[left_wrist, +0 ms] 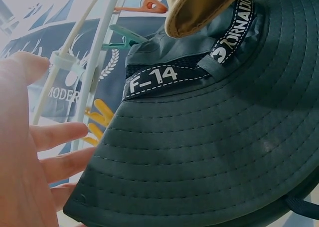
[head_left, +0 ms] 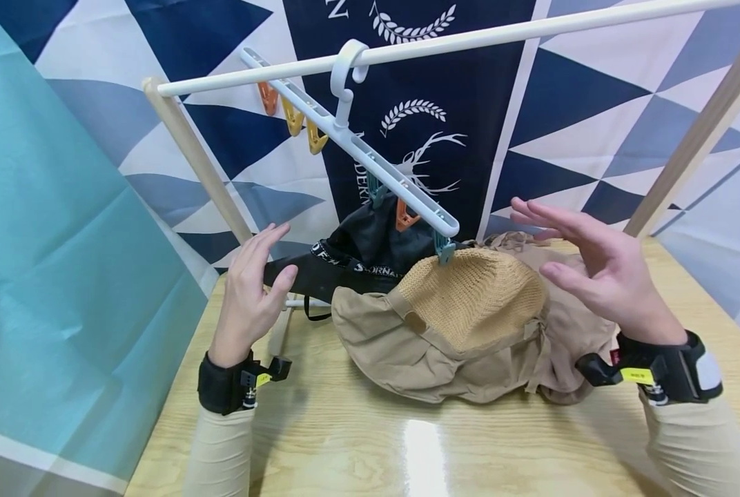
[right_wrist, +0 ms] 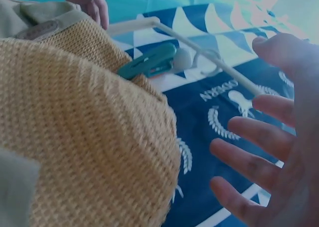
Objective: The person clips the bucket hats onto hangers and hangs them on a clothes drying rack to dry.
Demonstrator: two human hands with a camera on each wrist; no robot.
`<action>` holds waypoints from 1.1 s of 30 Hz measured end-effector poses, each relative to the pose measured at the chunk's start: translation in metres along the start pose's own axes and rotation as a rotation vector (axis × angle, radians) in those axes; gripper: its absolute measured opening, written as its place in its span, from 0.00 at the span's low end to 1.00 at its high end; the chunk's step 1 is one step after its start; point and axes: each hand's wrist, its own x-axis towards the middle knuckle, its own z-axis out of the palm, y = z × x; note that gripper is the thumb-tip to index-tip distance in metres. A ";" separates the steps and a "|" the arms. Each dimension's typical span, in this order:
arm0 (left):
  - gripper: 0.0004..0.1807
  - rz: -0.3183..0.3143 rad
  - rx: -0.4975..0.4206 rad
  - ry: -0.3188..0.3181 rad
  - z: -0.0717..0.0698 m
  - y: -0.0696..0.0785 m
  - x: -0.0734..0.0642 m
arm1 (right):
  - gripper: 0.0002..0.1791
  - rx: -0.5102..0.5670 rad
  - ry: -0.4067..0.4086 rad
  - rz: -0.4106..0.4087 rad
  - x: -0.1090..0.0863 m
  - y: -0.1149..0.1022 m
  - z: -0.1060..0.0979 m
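My left hand [head_left: 248,293] is raised with spread fingers beside a dark bucket hat [head_left: 370,241], and it holds nothing. In the left wrist view the dark hat's stitched brim [left_wrist: 199,157] overlaps those fingertips. On the other side, my right hand [head_left: 600,269] is lifted with loosely extended fingers, next to a tan hat with a woven straw crown [head_left: 475,297]. A teal clip [head_left: 444,250] grips the crown's edge; the same clip [right_wrist: 147,61] shows in the right wrist view. Both hats hang from a pale blue clip hanger [head_left: 351,141], the tan brim low over the table.
The hanger hooks over a white rod [head_left: 444,48] on a wooden frame [head_left: 202,155]. Orange clips and yellow clips [head_left: 316,138] hang along its far end. More tan fabric [head_left: 569,331] lies behind the straw hat. Patterned cloth [head_left: 569,103] covers the wall behind the wooden table [head_left: 345,428].
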 end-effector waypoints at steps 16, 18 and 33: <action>0.42 -0.009 0.002 0.020 -0.005 0.001 -0.002 | 0.41 -0.374 -0.082 0.162 0.051 -0.024 0.026; 0.43 -0.008 -0.001 0.018 -0.005 0.001 -0.002 | 0.41 -0.373 -0.081 0.180 0.055 -0.024 0.030; 0.46 0.011 -0.022 0.003 -0.003 0.003 0.000 | 0.36 -0.345 -0.131 0.318 0.073 -0.019 0.051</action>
